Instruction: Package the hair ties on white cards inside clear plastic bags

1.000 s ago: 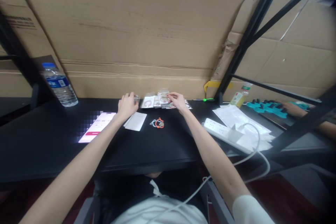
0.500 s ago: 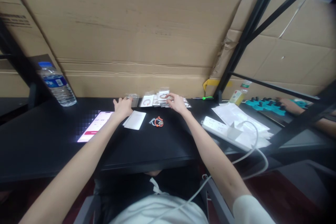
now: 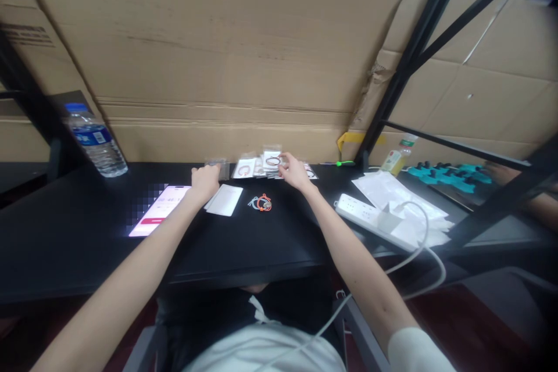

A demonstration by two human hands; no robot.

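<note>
My left hand is at the back of the black table, fingers drawn together at the edge of a clear plastic bag. Its fingertips are partly hidden. Farther right, my right hand rests against a pile of bagged bracelets on white cards, thumb and forefinger apart at the pile's right side. A dark bracelet shows on the top card. In front of the pile lies a loose orange and light-blue cord bracelet. White cards are stacked beside my left wrist.
A lit phone lies left of my forearm, with a water bottle behind it. To the right are a white power strip with cables, white papers and a drink bottle. Beyond the black frame, another person's arm is near teal objects.
My left hand's spread fingers have drawn together, and the clear bag has shifted slightly left. My right hand has barely moved at the pile. The other person's hand has moved right.
</note>
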